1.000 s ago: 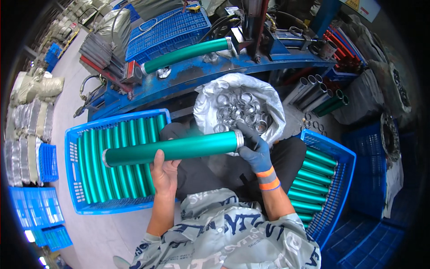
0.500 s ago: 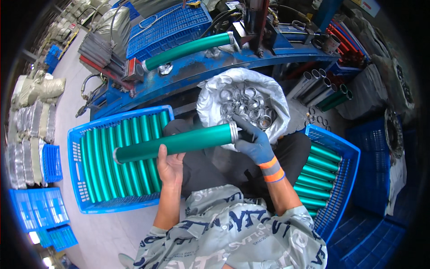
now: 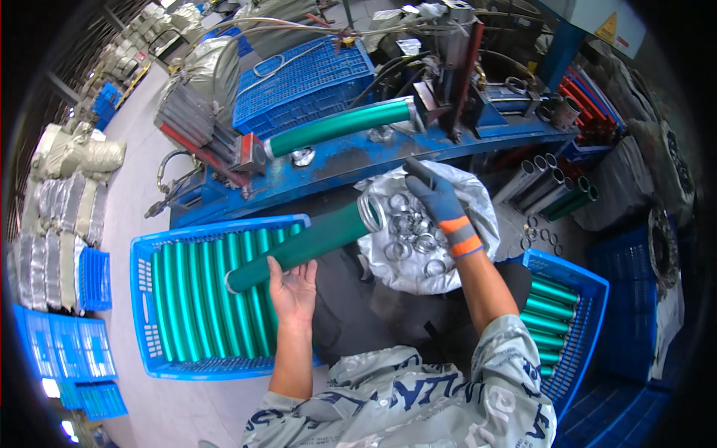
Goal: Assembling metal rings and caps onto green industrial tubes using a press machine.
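A green metal tube (image 3: 321,240) rests in my bare left hand (image 3: 293,290), thumb on its near side and fingers beneath. It slants up to the right over my lap, with a silver ring (image 3: 371,214) at its raised end. My gloved right hand (image 3: 435,196) is apart from the tube, fingers stretched toward the machine, nothing seen in them. It hovers over the far part of a white sack (image 3: 478,224) holding many loose metal rings (image 3: 411,231). Another green tube (image 3: 343,127) lies across the blue machine bench (image 3: 321,179) ahead.
On the left a blue crate (image 3: 142,299) holds a row of green tubes; a second blue crate (image 3: 590,299) with tubes stands right. Bare and green tubes (image 3: 541,179) stand upright beyond the sack, near rings (image 3: 541,235) on the floor. A blue basket (image 3: 299,82) sits behind the bench.
My right hand has let go of the tube's ringed end and moved up and away over the sack. The tube now tilts more, its ringed end turned away. The whole view has shifted.
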### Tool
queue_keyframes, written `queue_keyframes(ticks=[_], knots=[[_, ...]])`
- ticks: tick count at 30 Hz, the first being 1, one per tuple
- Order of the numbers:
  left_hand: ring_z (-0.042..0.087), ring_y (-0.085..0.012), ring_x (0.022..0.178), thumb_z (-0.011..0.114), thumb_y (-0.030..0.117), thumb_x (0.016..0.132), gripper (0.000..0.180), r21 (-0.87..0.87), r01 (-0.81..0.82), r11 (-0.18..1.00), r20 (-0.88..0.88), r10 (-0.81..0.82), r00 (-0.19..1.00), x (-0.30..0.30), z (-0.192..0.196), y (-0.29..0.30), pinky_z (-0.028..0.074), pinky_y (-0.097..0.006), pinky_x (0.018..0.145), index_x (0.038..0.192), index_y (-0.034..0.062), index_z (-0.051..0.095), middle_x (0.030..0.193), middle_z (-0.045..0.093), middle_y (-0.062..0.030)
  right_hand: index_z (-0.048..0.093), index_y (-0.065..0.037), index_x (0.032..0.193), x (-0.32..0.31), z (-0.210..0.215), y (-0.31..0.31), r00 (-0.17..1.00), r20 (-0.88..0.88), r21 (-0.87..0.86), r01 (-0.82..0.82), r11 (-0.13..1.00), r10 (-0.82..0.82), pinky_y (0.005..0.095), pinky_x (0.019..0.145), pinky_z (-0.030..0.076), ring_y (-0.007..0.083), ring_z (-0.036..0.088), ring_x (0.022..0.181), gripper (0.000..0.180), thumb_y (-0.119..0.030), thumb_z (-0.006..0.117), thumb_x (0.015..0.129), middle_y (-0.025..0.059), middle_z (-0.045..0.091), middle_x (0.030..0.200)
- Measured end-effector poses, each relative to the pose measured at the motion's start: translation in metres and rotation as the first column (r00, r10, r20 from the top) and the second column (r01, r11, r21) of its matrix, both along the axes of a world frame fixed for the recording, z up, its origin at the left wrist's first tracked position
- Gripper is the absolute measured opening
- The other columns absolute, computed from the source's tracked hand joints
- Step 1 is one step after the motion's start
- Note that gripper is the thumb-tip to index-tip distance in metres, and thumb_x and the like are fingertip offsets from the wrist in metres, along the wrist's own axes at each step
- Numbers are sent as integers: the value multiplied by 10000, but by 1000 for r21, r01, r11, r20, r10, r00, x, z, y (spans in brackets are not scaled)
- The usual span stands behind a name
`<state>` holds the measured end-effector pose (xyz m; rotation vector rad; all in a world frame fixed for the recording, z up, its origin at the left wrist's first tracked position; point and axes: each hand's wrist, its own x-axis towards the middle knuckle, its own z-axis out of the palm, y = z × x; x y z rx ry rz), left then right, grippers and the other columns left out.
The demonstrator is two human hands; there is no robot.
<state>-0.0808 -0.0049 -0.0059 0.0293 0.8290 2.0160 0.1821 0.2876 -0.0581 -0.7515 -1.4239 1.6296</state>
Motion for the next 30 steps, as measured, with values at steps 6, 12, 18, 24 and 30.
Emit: queue_keyframes(ticks=[6, 12, 18, 24, 30], knots=[[735, -277, 1327, 792, 408, 1119, 488, 130, -39, 991, 25, 36, 999, -15, 12, 4, 654, -452, 1138, 1397, 23, 681, 1401, 734, -130, 499, 20, 1731, -26, 56, -18, 949, -231, -73, -235, 969, 213, 372, 1241, 504, 215, 634, 1478, 760, -79, 827, 1054, 138, 646, 1654], [711, -317, 1385, 806, 392, 1109, 551, 139, 5, 990, 108, -20, 994, -9, 14, -6, 664, -489, 1156, 1429, -29, 650, 1458, 699, -180, 392, 14, 1790, -29, 107, -106, 913, -307, 77, -258, 963, 269, 397, 1277, 472, 203, 628, 1474, 1178, -28, 1037, 805, 136, 645, 1641], [705, -333, 1394, 824, 362, 1098, 573, 102, 42, 994, 271, -68, 960, -10, 15, -12, 661, -503, 1171, 1439, -54, 627, 1472, 684, -206, 475, 50, 1735, -27, 112, -129, 975, -162, 134, -132, 982, 153, 396, 1280, 475, 205, 641, 1470, 1056, -41, 1017, 833, 151, 682, 1615], [705, -296, 1357, 824, 403, 1092, 572, 76, -70, 995, 22, 68, 997, -30, 1, -20, 649, -463, 1108, 1458, 7, 634, 1475, 689, -166, 480, 22, 1743, -55, 70, -9, 941, -191, 107, -262, 959, 279, 369, 1275, 454, 210, 568, 1540, 753, -124, 787, 1071, 134, 591, 1702], [572, -317, 1531, 823, 400, 1094, 593, -96, -125, 987, -35, 123, 992, -35, -36, -40, 433, -565, 1275, 1551, 70, 636, 1550, 667, -112, 515, -160, 1700, -141, 35, 147, 688, 449, 888, -270, 372, -571, 620, 1293, 405, 450, 516, 1560, 1028, -450, 959, 819, 187, 597, 1655]])
